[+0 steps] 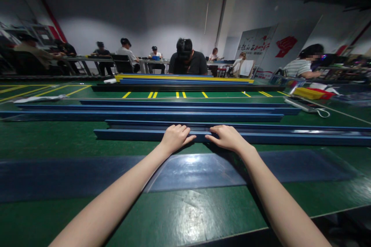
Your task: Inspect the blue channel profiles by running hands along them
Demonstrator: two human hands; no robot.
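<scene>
Channel [139,135], long and blue, lies crosswise on the table [145,220] directly beneath both hands, its near wall toward the forearms and its far wall just beyond the fingers. It reaches well past the left hand [175,137] to a cut end and past the right hand [227,137] to the edge of view.

Left hand is narrow: bent fingers pass over the near wall into the trough, with the thumb along the outer face. Right hand mirrors it, close beside, the two thumbs pointing at each other with a small gap between. Wrapping one wall from both sides probably gives a firm pinch; how hard either hand presses, I cannot tell, as the fingertips are hidden.

Closer to the body than the hands, a clear sheet [191,170] lies flat, parallel to the channel and under both forearms, likely so that it stays within easy reach.

Beyond the hands, other channels [139,116] run the same way, perhaps because such lengths fit best laid side by side. Farther still sit a black strip [185,88] and a yellow strip [185,77], with a co-worker [188,61] bent behind them. Far out past the right hand are a grey device [304,105] with a looped strap and a yellow tray [307,93].
</scene>
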